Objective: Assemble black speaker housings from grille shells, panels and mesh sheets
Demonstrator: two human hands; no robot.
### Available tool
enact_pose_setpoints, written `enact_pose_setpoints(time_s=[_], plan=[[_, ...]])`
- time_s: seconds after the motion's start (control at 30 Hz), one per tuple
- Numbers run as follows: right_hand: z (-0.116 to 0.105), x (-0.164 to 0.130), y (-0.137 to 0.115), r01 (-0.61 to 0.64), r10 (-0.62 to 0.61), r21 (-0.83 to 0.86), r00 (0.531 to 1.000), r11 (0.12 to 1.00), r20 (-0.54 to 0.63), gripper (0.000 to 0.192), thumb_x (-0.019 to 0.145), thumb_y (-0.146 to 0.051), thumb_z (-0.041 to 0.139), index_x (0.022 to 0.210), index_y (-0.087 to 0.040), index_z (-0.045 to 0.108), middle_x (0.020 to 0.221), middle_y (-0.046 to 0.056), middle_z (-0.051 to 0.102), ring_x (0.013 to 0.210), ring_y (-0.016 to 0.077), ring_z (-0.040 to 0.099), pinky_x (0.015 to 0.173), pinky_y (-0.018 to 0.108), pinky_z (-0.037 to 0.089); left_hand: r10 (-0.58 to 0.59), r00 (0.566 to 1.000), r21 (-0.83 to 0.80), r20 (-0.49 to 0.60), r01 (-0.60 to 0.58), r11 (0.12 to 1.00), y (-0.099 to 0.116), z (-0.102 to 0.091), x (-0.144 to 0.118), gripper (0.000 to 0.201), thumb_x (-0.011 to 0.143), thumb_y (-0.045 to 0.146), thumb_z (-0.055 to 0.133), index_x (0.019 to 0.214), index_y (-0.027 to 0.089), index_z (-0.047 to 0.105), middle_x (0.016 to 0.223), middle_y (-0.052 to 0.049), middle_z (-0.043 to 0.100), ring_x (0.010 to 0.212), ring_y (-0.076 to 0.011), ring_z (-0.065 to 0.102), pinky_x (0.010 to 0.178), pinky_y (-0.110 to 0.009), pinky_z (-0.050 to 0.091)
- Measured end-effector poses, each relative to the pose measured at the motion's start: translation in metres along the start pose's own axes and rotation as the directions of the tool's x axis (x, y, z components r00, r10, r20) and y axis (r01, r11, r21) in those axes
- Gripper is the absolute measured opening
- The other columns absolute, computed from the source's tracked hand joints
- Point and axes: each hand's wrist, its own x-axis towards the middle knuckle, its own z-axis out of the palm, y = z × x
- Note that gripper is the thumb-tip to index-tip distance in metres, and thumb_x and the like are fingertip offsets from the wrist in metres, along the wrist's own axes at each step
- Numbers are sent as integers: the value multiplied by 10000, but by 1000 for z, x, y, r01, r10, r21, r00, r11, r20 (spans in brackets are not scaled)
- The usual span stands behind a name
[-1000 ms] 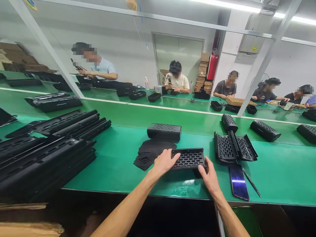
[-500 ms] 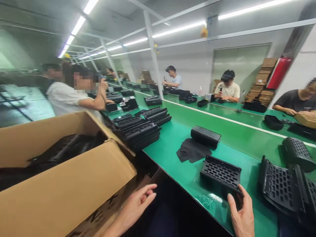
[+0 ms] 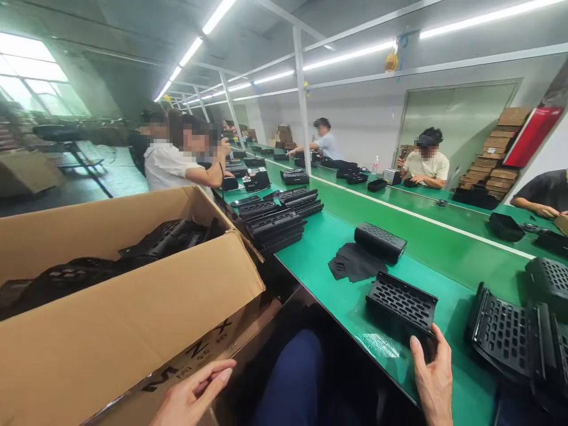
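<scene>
In the head view, the right hand [image 3: 432, 376] is resting at the near right corner of a perforated black panel [image 3: 402, 302]; its thumb and fingers are standing apart around this corner, so I cannot tell if they are gripping or only touching. The panel is lying on the green worktop [image 3: 319, 248] with its hollow side up, probably because its inside is easier to reach in this way. The left hand [image 3: 190, 396] is holding nothing, and its fingers are pointing loosely along the near side of an open carton [image 3: 177, 296]. This carton is standing at the left, seemingly to have its black parts [image 3: 173, 236] close to the person. Thin black sheets [image 3: 357, 263] are lying just beyond the panel, perhaps for an easy reach, near a rounded black case [image 3: 380, 241]. The carton wall is hiding the lower parts, the near edge is cutting off the left wrist, and a dark flat thing [image 3: 517, 408] at the near right is remaining too dim to identify.
</scene>
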Motion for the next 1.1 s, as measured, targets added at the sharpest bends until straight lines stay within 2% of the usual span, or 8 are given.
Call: enact_pose_setpoints(time_s=[0.2, 0.33, 0.4, 0.47, 0.6, 0.7, 0.9, 1.1], plan=[[4, -3, 4, -14, 20, 125, 999, 992, -50, 828, 822, -712, 664, 1460, -204, 522, 1487, 153, 527, 1295, 360, 603, 1156, 512, 456, 176, 964, 74, 202, -194, 978, 39, 26, 53, 577, 788, 746, 597, 988, 255, 825, 802, -32, 780, 729, -246, 676, 656, -301, 543], [3, -4, 5, -72, 89, 201, 993, 977, -74, 815, 804, -701, 706, 1448, -237, 520, 1512, 130, 537, 1317, 345, 607, 1159, 504, 464, 386, 875, 45, 294, -416, 908, 73, 55, 93, 465, 879, 608, 545, 992, 242, 809, 900, -31, 804, 801, -233, 697, 721, -301, 550], [1, -4, 3, -74, 98, 219, 990, 973, -99, 814, 786, -691, 727, 1426, -225, 538, 1474, 134, 576, 1297, 349, 619, 1146, 515, 475, 500, 814, 13, 295, -527, 850, 92, 75, 117, 422, 904, 544, 520, 997, 241, 798, 962, -32, 813, 823, -226, 711, 751, -305, 556], [-1, -4, -1, -60, 92, 220, 986, 974, -137, 800, 769, -679, 745, 1387, -203, 567, 1416, 141, 616, 1280, 355, 625, 1125, 522, 492, 585, 778, 19, 229, -605, 796, 110, 96, 144, 400, 933, 491, 482, 980, 235, 786, 993, -37, 814, 850, -219, 727, 778, -302, 562], [-7, -3, -8, -29, 64, 186, 981, 982, -183, 774, 755, -686, 741, 1326, -186, 588, 1356, 144, 640, 1303, 363, 604, 1134, 545, 481, 568, 812, 27, 135, -576, 817, 133, 136, 199, 367, 948, 369, 504, 1206, 218, 719, 912, -37, 779, 819, -208, 719, 796, -305, 546], [-12, -3, -11, -15, 48, 169, 979, 986, -196, 762, 776, -696, 718, 1334, -199, 571, 1367, 129, 627, 1316, 351, 599, 1178, 568, 432, 507, 860, 58, 59, -510, 858, 131, 157, 226, 408, 953, 293, 525, 1329, 176, 631, 821, -34, 738, 807, -224, 715, 776, -317, 529], [-18, 0, -5, 38, -21, 72, 973, 997, -229, 724, 812, -664, 730, 1350, -205, 576, 1343, 110, 651, 1304, 337, 609, 1198, 568, 397, 485, 874, 67, 31, -486, 872, 116, 169, 233, 336, 989, 290, 548, 1311, 211, 605, 869, -30, 749, 840, -221, 725, 765, -304, 506], [-22, 6, -9, -38, 14, -105, 975, 994, -222, 821, 769, -739, 694, 1367, -186, 586, 1372, 136, 646, 1318, 380, 588, 1158, 542, 440, 523, 851, 82, 36, -524, 848, 118, 169, 229, 223, 992, 253, 561, 1181, 216, 673, 877, -50, 765, 854, -227, 731, 774, -311, 499]])
